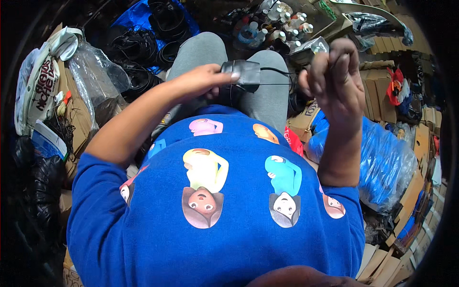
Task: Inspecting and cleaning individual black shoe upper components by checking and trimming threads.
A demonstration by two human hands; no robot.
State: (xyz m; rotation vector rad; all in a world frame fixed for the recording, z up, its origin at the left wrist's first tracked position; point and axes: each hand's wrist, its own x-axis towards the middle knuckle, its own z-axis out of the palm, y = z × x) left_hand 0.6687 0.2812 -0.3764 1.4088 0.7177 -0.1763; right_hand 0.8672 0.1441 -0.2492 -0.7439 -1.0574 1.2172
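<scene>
A small black piece (245, 75), matte and leathery with a roughly rectangular shape, is held over the lap, above the grey-trousered knees (267, 91). It is pinched by the left hand (203, 81), whose thumb lies flat along its near edge while the fingers are curled under it. A thin black thread (279, 71) is seen running from the piece toward the right. The right hand (334, 76) is raised beside it, apart from the piece, with the fingers bunched in a narrow pinch; the thread appears to be drawn up to that pinch, though what lies between the fingertips cannot be told.

A bright blue knit top (215, 229) printed with cartoon figures is worn, smooth and soft in look. Beyond the knees, a pile of black strappy sandals (158, 33) is laid on a blue sheet, their surfaces glossy. A cluster of small white and clear plastic bottles (282, 21) is gathered near a cardboard tray. At the left, a crumpled clear plastic bag (95, 71) and a white printed bag (40, 81) are set against flattened brown cardboard (74, 115). At the right, a puffed, crinkled blue plastic bag (382, 162) is rested among stacked cardboard boxes (411, 196), with red cloth (396, 83) farther back.
</scene>
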